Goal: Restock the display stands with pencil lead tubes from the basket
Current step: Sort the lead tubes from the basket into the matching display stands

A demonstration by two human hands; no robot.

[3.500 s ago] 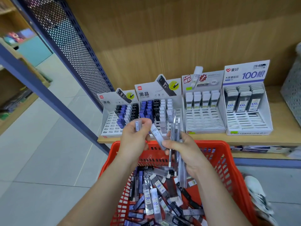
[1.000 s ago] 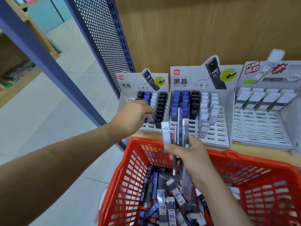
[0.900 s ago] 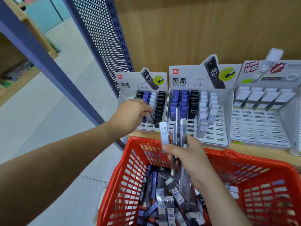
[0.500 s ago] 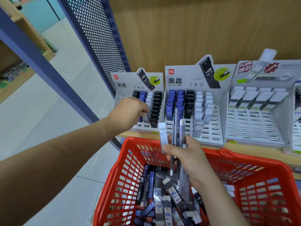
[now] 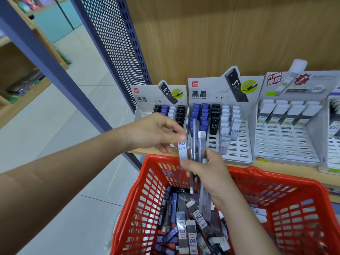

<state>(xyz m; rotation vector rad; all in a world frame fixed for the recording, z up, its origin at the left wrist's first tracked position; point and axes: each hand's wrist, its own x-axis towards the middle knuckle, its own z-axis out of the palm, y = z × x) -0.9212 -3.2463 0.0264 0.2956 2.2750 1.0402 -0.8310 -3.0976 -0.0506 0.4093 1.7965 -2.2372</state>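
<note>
white tube (image 5: 182, 150), printed "hb 0.7", upright above the far left corner of the red basket (image 5: 147, 190). the left hand (image 5: 156, 132) pinches its top end between thumb and forefinger, the other fingers curled; its lower end sits against the thumb of the right hand (image 5: 207, 174). the right hand grips a bundle of tubes (image 5: 200, 142), clear and dark, fingers wrapped round their middle, the tubes standing upright just right of the white tube. below, loose tubes (image 5: 184, 229) lie heaped in the basket, several marked "100", some "hb 0.7". the basket's far rim lies just near of the front edge of the wooden shelf (image 5: 287, 169).

on the shelf, left stand (image 5: 147, 96): red "deli" badge, "黑晶", pictured tube "hb 0.7"; black, blue and white caps in its far rows, partly hidden by the left hand. middle stand (image 5: 206, 91): same printing; blue, black and white tubes in the far rows, open slots in the near right rows. right stand (image 5: 287, 144): red lettering too blurred to read, grey tubes marked "100", open slots across the near rows.

a perforated blue panel (image 5: 114, 43) bounds the shelf on the left; tiled floor (image 5: 64, 129) lies open left of the basket.
</note>
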